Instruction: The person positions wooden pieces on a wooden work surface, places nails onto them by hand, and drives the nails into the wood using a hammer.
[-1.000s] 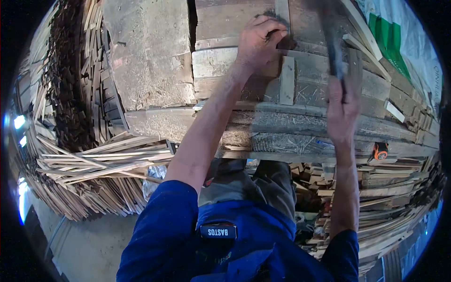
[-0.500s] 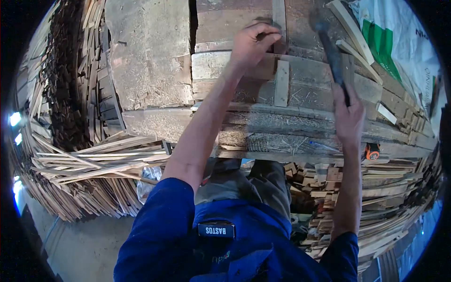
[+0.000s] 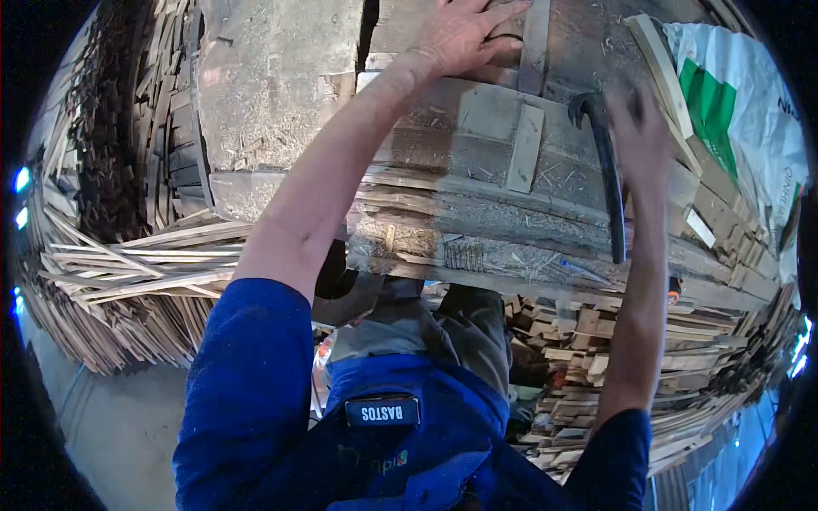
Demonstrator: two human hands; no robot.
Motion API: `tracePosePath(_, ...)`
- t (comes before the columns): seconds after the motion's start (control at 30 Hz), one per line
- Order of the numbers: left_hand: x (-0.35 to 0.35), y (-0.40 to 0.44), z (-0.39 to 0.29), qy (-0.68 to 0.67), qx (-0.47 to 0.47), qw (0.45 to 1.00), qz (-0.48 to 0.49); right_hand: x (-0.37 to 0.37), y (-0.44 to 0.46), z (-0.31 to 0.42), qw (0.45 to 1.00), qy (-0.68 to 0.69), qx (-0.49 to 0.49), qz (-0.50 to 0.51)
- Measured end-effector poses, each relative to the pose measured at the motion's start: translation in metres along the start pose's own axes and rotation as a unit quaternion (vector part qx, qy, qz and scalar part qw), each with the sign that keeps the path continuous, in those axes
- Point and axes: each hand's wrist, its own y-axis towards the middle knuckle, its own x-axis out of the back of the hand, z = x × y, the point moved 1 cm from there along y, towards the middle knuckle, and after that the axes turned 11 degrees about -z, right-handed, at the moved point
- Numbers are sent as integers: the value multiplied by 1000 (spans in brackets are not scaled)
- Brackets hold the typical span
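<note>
My left hand is at the far side of the wooden bench, fingers spread. Its fingertips reach to an upright wood strip; whether they touch it I cannot tell. A dark claw hammer lies on the bench with its head away from me. Just right of the hammer is my right hand, blurred by motion, its fingers apart and nothing held in them. A short pale wood piece lies on the boards between my hands.
Sawdust and chips cover the bench boards. A blue pen and an orange tape measure lie near the front edge. Stacked strips stand at left, offcuts below right. A white and green sack is at right.
My right hand has let go of the hammer, which now lies on the bench. My left hand has opened from a pinch and moved farther away from me.
</note>
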Motion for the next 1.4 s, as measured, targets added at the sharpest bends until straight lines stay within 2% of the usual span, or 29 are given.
tracePosePath(0.03, 1, 0, -3, 17, -1, 1000, 5, -23, 27, -1, 995, -35, 93, -31)
tracePosePath(0.1, 0, -1, -5, 51, -7, 999, 17, -59, 64, 22, 994, 35, 92, 42)
tracePosePath(0.13, -2, -2, -4, 49, -12, 998, 24, -89, 81, 24, 991, 12, 85, 105)
tracePosePath(0.17, -8, -2, 2, 37, -16, 999, -8, -109, 90, 22, 983, -11, 78, 166)
tracePosePath(0.2, -15, -3, 8, 24, -19, 999, -38, -101, 83, 22, 984, -8, 69, 164)
tracePosePath(0.23, -20, -6, 11, 9, -19, 997, -68, -81, 71, 28, 977, 105, 89, 162)
tracePosePath(0.3, -25, -8, 10, 22, -26, 998, -57, -48, 56, 43, 926, 320, 132, 149)
tracePosePath(0.33, -25, -7, 10, 39, -31, 997, -55, -51, 56, 51, 927, 320, 129, 149)
tracePosePath(0.4, -22, -4, 12, 58, -34, 996, -54, -63, 56, 76, 993, 50, 44, 101)
tracePosePath(0.43, -21, -4, 11, 64, -39, 996, -50, -65, 57, 80, 993, -89, 0, 73)
tracePosePath(0.57, -24, -3, 8, 74, -51, 995, -39, -67, 60, 72, 993, -57, 33, 100)
tracePosePath(0.8, -25, -3, 10, 79, -56, 994, -54, -84, 65, 57, 994, -44, 49, 87)
tracePosePath(1.0, -25, -4, 10, 82, -40, 995, -37, -82, 65, 60, 990, -73, 52, 107)
tracePosePath(1.13, -21, -3, 9, 56, -18, 998, -26, -82, 64, 59, 995, -13, 71, 69)
tracePosePath(1.2, -15, 10, 6, 43, -14, 999, -22, -76, 66, 63, 993, -16, 68, 99)
tracePosePath(1.3, -2, 42, -2, -68, -3, 998, 5, -79, 67, 58, 991, -28, 71, 109)
tracePosePath(1.33, 3, 52, -6, -68, -3, 998, 4, -84, 68, 55, 991, -38, 81, 101)
tracePosePath(1.4, 15, 68, -17, -31, 73, 992, 100, -80, 68, 59, 990, -47, 89, 94)
